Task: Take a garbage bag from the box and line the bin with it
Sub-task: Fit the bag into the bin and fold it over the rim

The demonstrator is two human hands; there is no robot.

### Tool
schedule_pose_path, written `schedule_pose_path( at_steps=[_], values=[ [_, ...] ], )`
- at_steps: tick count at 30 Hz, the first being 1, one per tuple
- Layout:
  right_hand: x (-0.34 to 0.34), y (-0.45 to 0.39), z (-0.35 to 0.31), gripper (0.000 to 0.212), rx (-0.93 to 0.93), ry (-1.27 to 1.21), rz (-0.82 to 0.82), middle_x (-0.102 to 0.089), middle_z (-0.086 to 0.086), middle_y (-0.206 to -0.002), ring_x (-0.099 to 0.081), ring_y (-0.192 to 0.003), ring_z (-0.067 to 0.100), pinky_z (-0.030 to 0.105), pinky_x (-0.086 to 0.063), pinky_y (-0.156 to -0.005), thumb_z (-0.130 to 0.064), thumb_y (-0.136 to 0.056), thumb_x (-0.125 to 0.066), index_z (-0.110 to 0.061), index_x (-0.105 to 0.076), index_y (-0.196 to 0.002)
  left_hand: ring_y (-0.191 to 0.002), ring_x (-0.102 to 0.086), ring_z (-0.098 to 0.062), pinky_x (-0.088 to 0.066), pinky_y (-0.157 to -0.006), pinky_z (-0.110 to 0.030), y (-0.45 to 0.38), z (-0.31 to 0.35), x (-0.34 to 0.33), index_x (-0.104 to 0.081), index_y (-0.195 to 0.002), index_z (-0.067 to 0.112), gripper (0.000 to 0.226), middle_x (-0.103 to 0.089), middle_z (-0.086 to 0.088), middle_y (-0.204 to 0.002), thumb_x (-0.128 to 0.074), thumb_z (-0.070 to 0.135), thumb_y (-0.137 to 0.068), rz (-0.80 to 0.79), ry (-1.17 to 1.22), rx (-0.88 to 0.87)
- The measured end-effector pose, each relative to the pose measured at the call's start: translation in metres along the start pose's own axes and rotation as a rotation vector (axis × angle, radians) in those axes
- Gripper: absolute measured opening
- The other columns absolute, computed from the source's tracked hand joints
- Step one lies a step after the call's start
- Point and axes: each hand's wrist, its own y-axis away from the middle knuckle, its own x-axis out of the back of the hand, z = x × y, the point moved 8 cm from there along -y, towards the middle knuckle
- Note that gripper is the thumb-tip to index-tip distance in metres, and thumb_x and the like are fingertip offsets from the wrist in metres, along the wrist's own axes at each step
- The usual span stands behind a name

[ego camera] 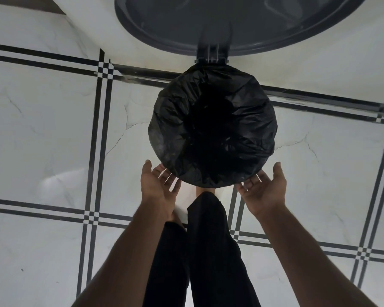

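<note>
A black garbage bag [242, 111] is stretched over the round rim of the bin and hangs down into its dark middle. The bin's grey lid [231, 21] stands raised at the top of the view, joined by a hinge [211, 54]. My left hand [159, 185] is at the bag's near-left edge, palm up, fingers straight and reaching under the rim. My right hand [264, 187] mirrors it at the near-right edge, fingers spread under the bag's edge. Neither hand grips anything. The box is not in view.
The bin stands on a white marble-look tiled floor [53, 140] with black double lines. My legs in black trousers [204, 251] are directly below the bin, one foot close to its base.
</note>
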Motion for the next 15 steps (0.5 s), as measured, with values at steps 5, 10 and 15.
schedule_pose_path(
  at_steps=[5, 10, 15],
  values=[
    [-0.004, -0.005, -0.019, 0.055, 0.034, 0.086, -0.015, -0.063, 0.007, -0.091, -0.062, -0.092, 0.023, 0.039, -0.055, -0.09, -0.062, -0.094, -0.047, -0.009, -0.063, -0.094, -0.116, -0.062, -0.027, -0.047, -0.104, -0.044, -0.002, 0.001, 0.001, -0.06, -0.121, 0.008, 0.052, -0.065, -0.012, -0.126, -0.037, 0.05, -0.1, -0.01, 0.02, 0.003],
    [-0.006, -0.008, -0.031, 0.058, 0.068, 0.084, -0.019, -0.064, 0.01, -0.107, -0.063, -0.106, 0.027, 0.045, -0.051, -0.102, -0.06, -0.094, -0.049, -0.008, -0.062, -0.117, -0.119, -0.062, -0.031, -0.049, -0.103, -0.043, -0.004, 0.002, 0.001, -0.058, -0.126, 0.006, 0.053, -0.063, -0.016, -0.131, -0.04, 0.049, -0.1, -0.015, 0.073, -0.011],
    [-0.014, -0.008, -0.051, 0.049, 0.114, 0.176, -0.06, -0.064, 0.004, -0.093, -0.057, -0.098, 0.024, 0.044, -0.044, -0.109, -0.057, -0.093, -0.053, -0.011, -0.065, -0.106, -0.113, -0.063, -0.027, -0.051, -0.095, -0.04, -0.005, 0.004, 0.001, -0.06, -0.116, 0.009, 0.052, -0.064, -0.012, -0.123, -0.037, 0.052, -0.099, -0.04, 0.023, -0.016]
  ],
)
